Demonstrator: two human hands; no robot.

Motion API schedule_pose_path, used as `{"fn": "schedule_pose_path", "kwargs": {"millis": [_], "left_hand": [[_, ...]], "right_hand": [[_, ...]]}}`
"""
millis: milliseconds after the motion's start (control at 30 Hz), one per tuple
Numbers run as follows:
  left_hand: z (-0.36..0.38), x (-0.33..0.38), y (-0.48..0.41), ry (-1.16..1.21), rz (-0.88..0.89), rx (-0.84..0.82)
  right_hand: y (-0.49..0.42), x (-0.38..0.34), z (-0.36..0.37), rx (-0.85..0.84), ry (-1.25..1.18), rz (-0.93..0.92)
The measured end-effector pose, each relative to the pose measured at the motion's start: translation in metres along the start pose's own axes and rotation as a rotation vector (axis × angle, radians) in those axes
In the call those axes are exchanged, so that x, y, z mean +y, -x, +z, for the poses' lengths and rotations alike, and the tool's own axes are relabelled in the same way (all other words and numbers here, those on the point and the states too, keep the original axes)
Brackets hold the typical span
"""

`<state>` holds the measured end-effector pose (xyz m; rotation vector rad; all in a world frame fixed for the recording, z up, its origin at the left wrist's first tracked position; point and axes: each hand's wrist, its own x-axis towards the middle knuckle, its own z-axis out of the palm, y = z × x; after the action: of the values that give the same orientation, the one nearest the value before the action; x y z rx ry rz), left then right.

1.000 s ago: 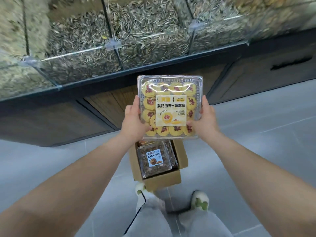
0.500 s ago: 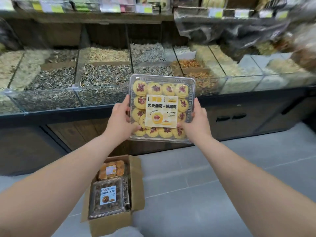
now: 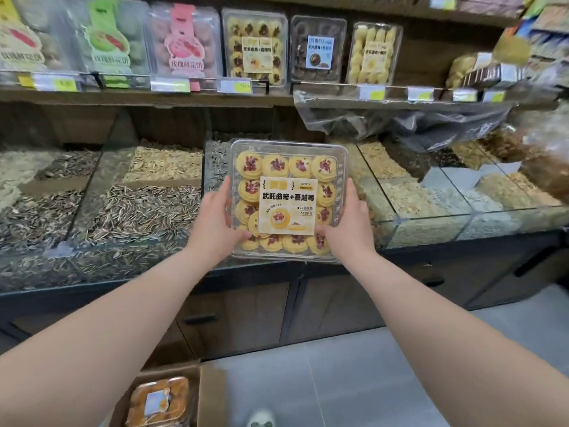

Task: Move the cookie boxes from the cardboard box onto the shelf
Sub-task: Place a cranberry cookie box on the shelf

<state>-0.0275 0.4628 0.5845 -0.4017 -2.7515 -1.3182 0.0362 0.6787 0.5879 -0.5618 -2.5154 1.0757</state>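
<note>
A clear plastic cookie box (image 3: pixel 288 167) with yellow jam-topped cookies and a yellow-white label is held up in front of the bins. My left hand (image 3: pixel 212 223) grips its left edge and my right hand (image 3: pixel 348 229) grips its right edge, thumbs on the lid. On the wooden shelf (image 3: pixel 138 98) above stand several cookie boxes upright, among them a matching yellow one (image 3: pixel 255 46), a dark one (image 3: pixel 317 50) and a pale one (image 3: pixel 374 53). The cardboard box (image 3: pixel 209 396) sits on the floor at the bottom left with another cookie box (image 3: pixel 158 402) inside.
Glass-fronted bins of sunflower seeds (image 3: pixel 141 211) and other loose snacks (image 3: pixel 415 195) run below the shelf. Dark cabinets (image 3: pixel 308 306) stand under the bins. A plastic sheet (image 3: pixel 400 121) hangs from the shelf at right. Grey floor tiles (image 3: pixel 354 380) lie in front.
Both hands have raised the cookie box higher and closer to the shelf. The view has tilted up, so the shelf with its boxes now shows and the cardboard box has dropped to the bottom edge.
</note>
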Motion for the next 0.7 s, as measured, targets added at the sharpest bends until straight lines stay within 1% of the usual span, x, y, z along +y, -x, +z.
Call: {"fn": "schedule_pose_path", "kwargs": {"millis": [200,367,467,600,700], "left_hand": [[0.009,0.015,-0.121,-0.018,0.033,0.05],[0.02,0.023,-0.198,-0.033,0.069,0.139],[0.032,0.026,-0.246,-0.021,0.1,0.2],[0.045,0.038,-0.305,-0.031,0.106,0.332],[0.047,0.05,-0.35,-0.086,0.098,0.422]], "right_hand": [[-0.12,-0.021,0.01,0.015,-0.01,-0.013],[-0.203,-0.031,0.021,0.038,-0.062,-0.028],[-0.258,-0.037,0.027,0.07,-0.072,-0.088],[-0.332,-0.051,0.032,0.073,-0.102,-0.21],[-0.383,-0.068,0.034,0.072,-0.082,-0.281]]}}
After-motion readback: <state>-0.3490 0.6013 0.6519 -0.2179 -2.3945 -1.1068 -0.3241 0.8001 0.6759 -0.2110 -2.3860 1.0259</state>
